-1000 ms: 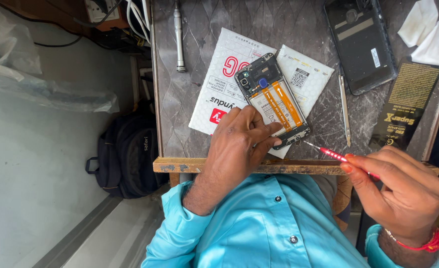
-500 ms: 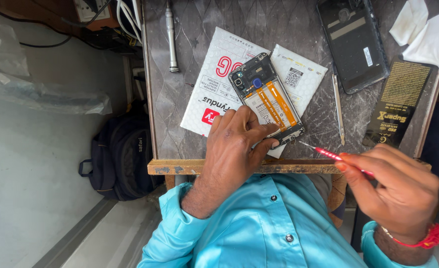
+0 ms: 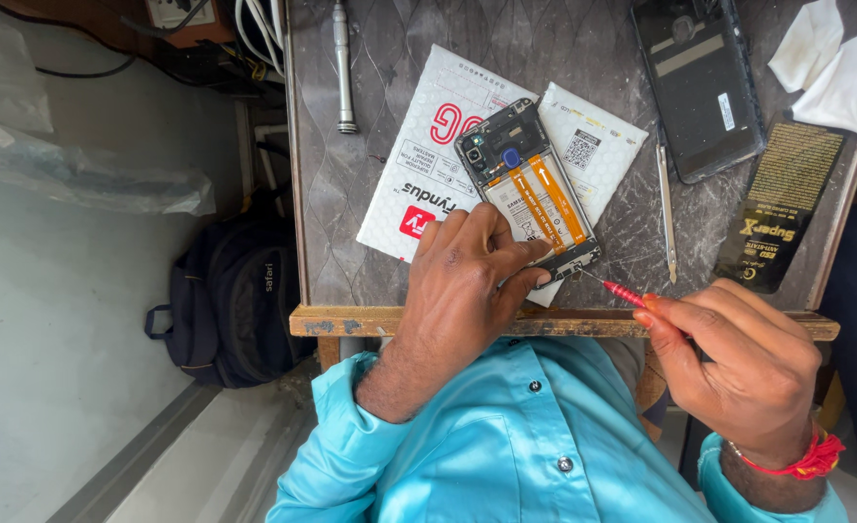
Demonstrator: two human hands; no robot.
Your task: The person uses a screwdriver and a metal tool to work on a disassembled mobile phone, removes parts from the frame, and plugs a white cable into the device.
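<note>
The right hand [image 3: 748, 373] pinches a thin red-handled screwdriver [image 3: 614, 289] between thumb and fingertips, closed tight on the handle, with the metal tip pointing toward ten o'clock and meeting the lower corner of an opened phone [image 3: 527, 189]. The left hand [image 3: 467, 281] lies palm down on the phone's near end, fingers curled and pressing on its lower edge without wrapping around it. The phone lies back cover off, orange ribbon cables and battery showing, its camera end toward eleven o'clock. It rests on two white padded envelopes [image 3: 428, 165] on the grey marbled tabletop [image 3: 351, 223]. At three o'clock of the phone lie slim metal tweezers [image 3: 666, 208], at one o'clock a dark back cover [image 3: 700, 82], at eleven o'clock a silver cylindrical tool [image 3: 343, 63].
</note>
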